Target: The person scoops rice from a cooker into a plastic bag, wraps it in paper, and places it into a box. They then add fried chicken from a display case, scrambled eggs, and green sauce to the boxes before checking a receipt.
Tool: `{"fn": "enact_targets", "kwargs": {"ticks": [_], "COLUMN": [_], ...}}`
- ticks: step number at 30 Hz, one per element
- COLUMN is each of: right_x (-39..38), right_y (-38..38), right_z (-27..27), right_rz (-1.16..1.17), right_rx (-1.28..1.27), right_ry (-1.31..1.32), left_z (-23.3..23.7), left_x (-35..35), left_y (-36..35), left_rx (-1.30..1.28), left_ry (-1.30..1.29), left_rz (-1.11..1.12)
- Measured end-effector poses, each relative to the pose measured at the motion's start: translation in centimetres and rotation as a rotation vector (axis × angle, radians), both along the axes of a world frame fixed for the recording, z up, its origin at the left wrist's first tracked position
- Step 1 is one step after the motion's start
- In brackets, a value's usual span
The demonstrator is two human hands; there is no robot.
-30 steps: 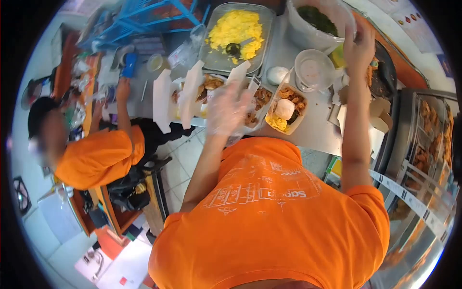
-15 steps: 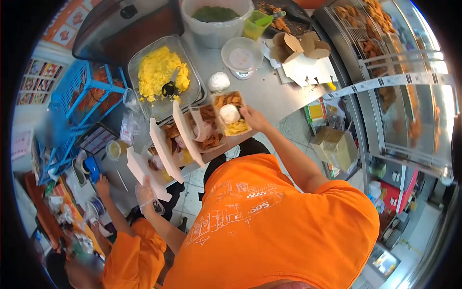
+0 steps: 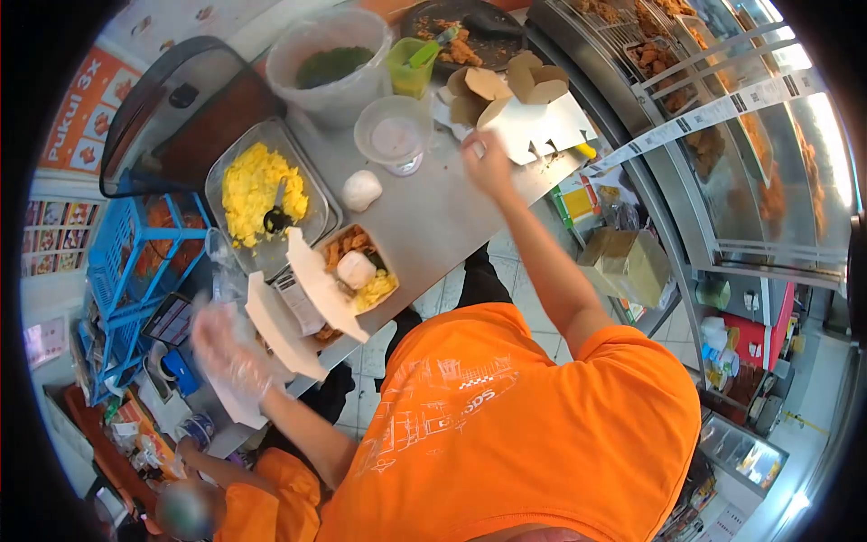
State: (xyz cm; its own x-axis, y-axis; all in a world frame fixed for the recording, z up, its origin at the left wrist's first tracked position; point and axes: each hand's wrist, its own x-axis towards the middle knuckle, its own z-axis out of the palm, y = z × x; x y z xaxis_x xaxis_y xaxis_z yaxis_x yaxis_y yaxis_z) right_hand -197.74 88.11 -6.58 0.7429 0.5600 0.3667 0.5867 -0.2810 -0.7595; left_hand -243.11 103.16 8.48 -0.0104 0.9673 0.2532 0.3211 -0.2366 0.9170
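Observation:
My right hand is at the near edge of the stacked white-and-brown paper boxes, fingers curled against them. My left hand, in a clear plastic glove and blurred, is above the left part of the counter, beside the upright lids of filled boxes. The nearest filled box holds fried pieces, a white round ball and yellow egg; its lid stands open. Behind it lies another white ball on the counter. A clear tray of scrambled egg holds a black-ended spoon.
Behind are a tub of green leaves, a clear bowl, a green cup and a black pan. Blue crates stand left. A co-worker in orange is at lower left, a glass food cabinet at right.
My right hand has let go of the filled box and moved to the stacked boxes. My left hand has moved left, away from the lids. The view has shifted.

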Motion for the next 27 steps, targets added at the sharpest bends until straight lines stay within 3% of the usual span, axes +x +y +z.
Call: {"fn": "enact_targets", "kwargs": {"ticks": [2,3,4,5,6,7,9,11,12,14,18,20,22,23,25,27], "right_x": [9.7,12.8,16.0,18.6,20.9,22.6,23.9,24.7,24.8,24.2,19.9,16.1,11.6,9.2,5.3,2.3], "right_y": [-0.6,-0.9,-1.0,-1.3,-1.0,-0.8,-1.3,-2.0,-2.9,-4.7,-8.5,-10.0,-10.6,-10.4,-9.3,-7.8], "right_z": [2.0,3.2,3.3,3.0,2.7,2.4,1.0,0.9,0.7,0.8,5.5,6.1,6.5,6.6,6.1,3.8], "right_rz": [-0.157,-0.222,-0.210,-0.155,-0.094,-0.078,0.104,0.123,0.136,0.142,0.302,0.447,0.618,0.701,0.878,1.046], "right_rx": [-0.088,-0.251,-0.381,-0.511,-0.640,-0.626,-0.850,-0.802,-0.775,-0.661,-0.386,-0.369,-0.514,-0.561,-0.659,-0.706], "right_ry": [-0.287,-0.299,-0.331,-0.335,-0.339,-0.339,-0.304,-0.274,-0.255,-0.281,-0.190,-0.155,-0.086,-0.036,-0.022,-0.067], "left_z": [-1.8,0.0,-3.0,-2.4,-5.2,-6.3,-12.9,-15.0,-15.9,-14.0,-3.4,1.0,1.5,1.5,0.7,-3.1], "left_x": [11.3,18.1,23.8,29.5,34.8,40.0,48.6,54.2,55.5,55.2,48.2,44.1,40.2,38.8,36.5,33.9], "left_y": [-0.1,-1.8,-2.0,-2.9,-2.3,-2.3,-1.0,0.3,0.1,-1.4,-7.2,-10.7,-13.6,-14.3,-14.8,-14.9], "left_rx": [-0.352,-0.384,-0.479,-0.593,-0.607,-0.713,-0.566,-0.650,-0.743,-0.694,-0.034,-0.070,-0.062,-0.064,-0.393,-0.425], "left_ry": [-0.197,-0.121,-0.197,-0.099,-0.087,0.022,0.002,0.154,0.284,0.273,0.879,0.862,0.936,0.944,1.209,1.239], "left_rz": [-0.403,-0.632,-0.731,-0.809,-0.935,-0.901,-0.957,-0.850,-0.747,-0.708,-0.669,-0.618,-0.516,-0.521,-0.507,-0.444]}}
